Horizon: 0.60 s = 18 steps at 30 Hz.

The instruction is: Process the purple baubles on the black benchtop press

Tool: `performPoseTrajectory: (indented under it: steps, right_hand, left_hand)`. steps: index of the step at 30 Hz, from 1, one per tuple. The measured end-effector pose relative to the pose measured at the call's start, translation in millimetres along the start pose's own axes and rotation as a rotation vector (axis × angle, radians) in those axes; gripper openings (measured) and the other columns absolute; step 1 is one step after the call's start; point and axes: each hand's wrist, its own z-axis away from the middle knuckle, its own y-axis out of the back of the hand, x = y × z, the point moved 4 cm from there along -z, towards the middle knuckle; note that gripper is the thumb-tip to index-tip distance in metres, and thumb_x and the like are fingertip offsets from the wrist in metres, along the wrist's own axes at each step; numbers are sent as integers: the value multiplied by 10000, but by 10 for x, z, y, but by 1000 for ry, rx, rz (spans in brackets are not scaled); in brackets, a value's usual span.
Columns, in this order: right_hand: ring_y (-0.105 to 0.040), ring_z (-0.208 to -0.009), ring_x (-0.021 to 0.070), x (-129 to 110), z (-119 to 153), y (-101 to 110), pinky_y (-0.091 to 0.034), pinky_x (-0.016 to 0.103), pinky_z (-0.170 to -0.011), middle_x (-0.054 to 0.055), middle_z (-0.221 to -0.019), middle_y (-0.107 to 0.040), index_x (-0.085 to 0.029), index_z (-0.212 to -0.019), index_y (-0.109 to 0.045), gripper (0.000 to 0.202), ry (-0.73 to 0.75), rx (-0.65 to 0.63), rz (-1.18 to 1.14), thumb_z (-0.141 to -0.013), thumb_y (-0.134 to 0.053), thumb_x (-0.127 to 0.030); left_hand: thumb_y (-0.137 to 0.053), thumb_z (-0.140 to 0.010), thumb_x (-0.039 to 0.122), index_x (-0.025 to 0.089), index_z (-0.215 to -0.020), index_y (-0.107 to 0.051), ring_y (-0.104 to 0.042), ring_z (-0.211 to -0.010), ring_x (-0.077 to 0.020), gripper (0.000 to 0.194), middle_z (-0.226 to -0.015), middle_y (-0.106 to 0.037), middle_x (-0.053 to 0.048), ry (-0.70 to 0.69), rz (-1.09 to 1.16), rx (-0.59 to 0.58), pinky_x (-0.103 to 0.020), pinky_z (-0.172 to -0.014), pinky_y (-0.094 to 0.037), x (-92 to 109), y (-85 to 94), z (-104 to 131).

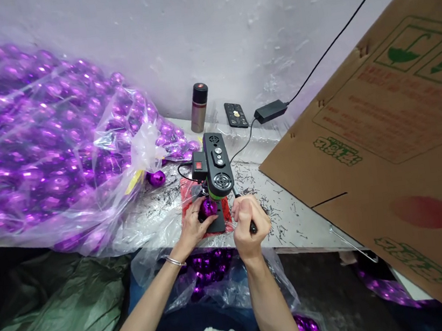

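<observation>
My left hand [195, 222] holds a shiny purple bauble [209, 207] between thumb and fingers, under the head of a small black bench press [218, 163]. The press stands on a dark base plate [216, 223] over a red mat [228, 219]. My right hand [250, 218] is wrapped round the black-ended lever handle [253, 228] at the press's right side. The press head partly hides the bauble's top, so I cannot tell whether the tool touches it. A silvery bracelet [174, 260] circles my left wrist.
A big clear bag of purple baubles [51, 144] fills the left side, with one loose bauble [156, 179] beside it. Behind stand a spray can [199, 107], a phone [236, 115] and a power adapter [271, 111]. A cardboard box [387, 165] leans in from the right. Dark scraps [275, 207] litter the table.
</observation>
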Motion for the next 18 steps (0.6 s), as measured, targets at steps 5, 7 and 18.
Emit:
performPoseTrajectory:
  steps: [5,7,18]
  right_hand:
    - [-567,-659,129,-5,26,17,-426,292,-602,-14,-706,-562,-228,-749,-519,330,17,-10,-22,-1056,-475,-115]
    - [-571,-656,135,17,84,15,-431,296,-601,-13,-700,-563,-231,-741,-515,334,28,-4,-20,-1048,-471,-108]
    - [-560,-622,125,382,575,-99,-512,310,-688,-31,-711,-544,-247,-756,-455,367,153,55,15,-1105,-342,-223]
  left_hand:
    - [-889,-828,439,241,-1398,-672,-649,-1403,-378,641,-1448,-730,-146,-20,-41,-33,-591,-1268,-427,-60,-28,16]
    - [-887,-833,435,250,-1411,-666,-643,-1412,-371,645,-1456,-726,-137,-13,-40,-46,-592,-1273,-420,-74,-29,23]
    - [-861,-868,383,255,-1430,-651,-657,-1396,-348,614,-1452,-726,-134,-64,-61,-48,-570,-1252,-445,-68,-22,46]
